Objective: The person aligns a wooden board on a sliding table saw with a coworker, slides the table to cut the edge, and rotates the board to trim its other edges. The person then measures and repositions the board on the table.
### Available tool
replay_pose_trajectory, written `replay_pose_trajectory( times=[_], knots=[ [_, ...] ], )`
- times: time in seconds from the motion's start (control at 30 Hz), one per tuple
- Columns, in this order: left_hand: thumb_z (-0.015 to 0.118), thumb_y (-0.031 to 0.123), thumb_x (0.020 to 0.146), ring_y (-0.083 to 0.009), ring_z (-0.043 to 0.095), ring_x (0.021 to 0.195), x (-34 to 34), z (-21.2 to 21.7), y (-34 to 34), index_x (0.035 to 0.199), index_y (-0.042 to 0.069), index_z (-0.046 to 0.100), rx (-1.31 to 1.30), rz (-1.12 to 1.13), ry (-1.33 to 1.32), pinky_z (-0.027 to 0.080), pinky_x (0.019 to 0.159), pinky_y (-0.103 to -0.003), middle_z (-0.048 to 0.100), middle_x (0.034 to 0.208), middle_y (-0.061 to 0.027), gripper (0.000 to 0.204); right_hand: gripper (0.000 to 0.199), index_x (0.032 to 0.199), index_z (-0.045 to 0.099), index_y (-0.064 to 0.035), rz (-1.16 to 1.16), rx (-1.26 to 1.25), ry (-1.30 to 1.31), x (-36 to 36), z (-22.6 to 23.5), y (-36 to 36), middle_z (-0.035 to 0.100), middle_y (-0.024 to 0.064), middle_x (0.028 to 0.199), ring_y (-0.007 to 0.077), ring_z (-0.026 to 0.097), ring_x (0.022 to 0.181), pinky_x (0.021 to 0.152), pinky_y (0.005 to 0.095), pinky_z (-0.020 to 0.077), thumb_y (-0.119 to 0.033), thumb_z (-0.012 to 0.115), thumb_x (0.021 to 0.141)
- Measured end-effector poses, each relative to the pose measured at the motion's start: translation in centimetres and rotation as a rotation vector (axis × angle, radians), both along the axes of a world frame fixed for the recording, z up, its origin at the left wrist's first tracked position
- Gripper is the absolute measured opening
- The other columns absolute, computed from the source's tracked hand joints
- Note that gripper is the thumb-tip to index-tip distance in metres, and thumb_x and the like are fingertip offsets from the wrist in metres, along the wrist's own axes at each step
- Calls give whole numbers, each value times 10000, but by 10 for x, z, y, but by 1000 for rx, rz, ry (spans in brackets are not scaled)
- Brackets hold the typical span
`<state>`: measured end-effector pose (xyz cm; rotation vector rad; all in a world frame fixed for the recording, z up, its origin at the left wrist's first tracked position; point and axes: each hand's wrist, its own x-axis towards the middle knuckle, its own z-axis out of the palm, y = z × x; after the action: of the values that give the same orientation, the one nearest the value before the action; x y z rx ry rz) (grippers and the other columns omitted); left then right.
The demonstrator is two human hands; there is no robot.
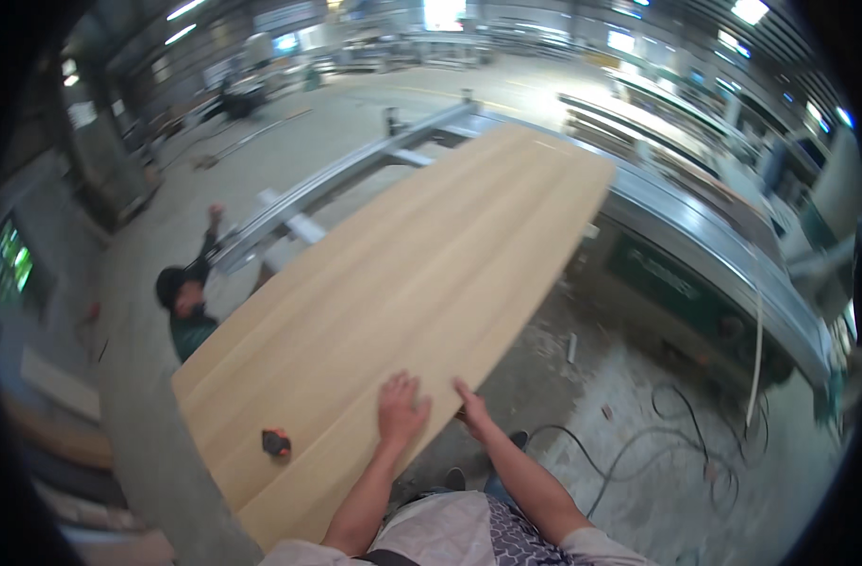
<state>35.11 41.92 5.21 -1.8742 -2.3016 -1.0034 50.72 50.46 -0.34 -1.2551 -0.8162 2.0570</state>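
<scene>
A long, pale wooden panel [384, 283] lies slantwise in front of me, its far end over a metal machine frame. My left hand [401, 408] rests flat on its top face near the edge closest to me, with the fingers stretched out. Just to the right, my right hand [470, 406] grips that edge, thumb side at the top and the other fingers hidden below. An orange and black tape measure [276, 442] sits on the panel, left of my left hand.
Another person [190, 297] in a dark cap is beyond the panel's left edge, one arm raised by the metal frame [327, 189]. A large green and grey machine [681, 274] stands at the right. Black cable [629, 443] loops over the floor near my feet.
</scene>
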Motion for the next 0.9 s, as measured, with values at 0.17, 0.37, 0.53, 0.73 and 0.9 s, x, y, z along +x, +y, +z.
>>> replay_pose_trajectory(
  times=[0.17, 0.37, 0.53, 0.73, 0.9],
  knots=[
    [645, 370, 850, -324, 409, 1361, -1, 6, -13, 1270, 88, 613, -48, 38, -56, 256, 1157, -456, 487, 1431, -162, 507, 765, 1366, 455, -5, 63, 9, 55, -3, -7, -5, 600, 142, 1259, 277, 612, 1112, 955, 435, 483, -581, 599, 884],
    [640, 378, 851, -320, 391, 1374, 2, 8, -13, 1273, 94, 610, -59, 41, -68, 245, 1163, -455, 468, 1450, -156, 509, 780, 1372, 451, -9, 80, 12, 38, 0, -7, -2, 595, 149, 1264, 278, 605, 1120, 960, 435, 472, -603, 581, 883],
    [625, 373, 859, -325, 391, 1372, 2, 9, -11, 1275, 87, 607, -56, 34, -69, 241, 1166, -453, 468, 1447, -164, 505, 788, 1385, 438, -21, 72, 11, 24, 1, -5, -1, 584, 151, 1280, 279, 597, 1132, 969, 436, 463, -612, 574, 882],
    [616, 367, 861, -333, 400, 1364, 2, 9, -12, 1267, 77, 610, -39, 38, -66, 246, 1164, -458, 477, 1435, -174, 499, 859, 1361, 451, 34, 64, 10, 32, 0, 7, -5, 587, 165, 1264, 282, 596, 1130, 983, 431, 466, -617, 641, 834],
    [615, 365, 863, -332, 401, 1364, 2, 10, -13, 1268, 76, 609, -37, 38, -69, 248, 1161, -461, 477, 1435, -173, 497, 844, 1357, 453, 25, 56, 25, 26, 1, 12, -6, 590, 157, 1256, 276, 594, 1129, 981, 439, 464, -620, 631, 841]
  ],
)
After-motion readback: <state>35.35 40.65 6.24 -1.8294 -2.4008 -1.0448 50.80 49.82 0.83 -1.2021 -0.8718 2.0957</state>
